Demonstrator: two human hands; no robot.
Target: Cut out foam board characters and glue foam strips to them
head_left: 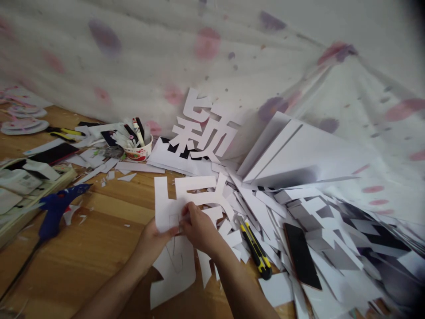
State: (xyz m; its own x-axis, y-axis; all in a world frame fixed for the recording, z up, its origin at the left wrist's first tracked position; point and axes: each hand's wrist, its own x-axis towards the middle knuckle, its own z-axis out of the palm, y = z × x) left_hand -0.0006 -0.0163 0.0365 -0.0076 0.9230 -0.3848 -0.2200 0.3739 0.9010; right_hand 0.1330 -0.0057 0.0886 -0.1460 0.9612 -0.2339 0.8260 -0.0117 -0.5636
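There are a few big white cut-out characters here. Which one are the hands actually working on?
The near cut-out character, flat on the wooden floor: the left hand and right hand both grip it. The other cut-out leans untouched against the spotted cloth.

A yellow-and-black knife (256,250) lies among white paper scraps (252,208), with a black phone (301,256) just to its right. A cut-out character (203,128) leans on the spotted cloth (139,53) behind. Beside it a cup (139,151) holds pens. A blue glue gun (56,204) rests on the wooden floor (83,257), near a tray (20,186). Folded white sheets (292,155) stand at the right.
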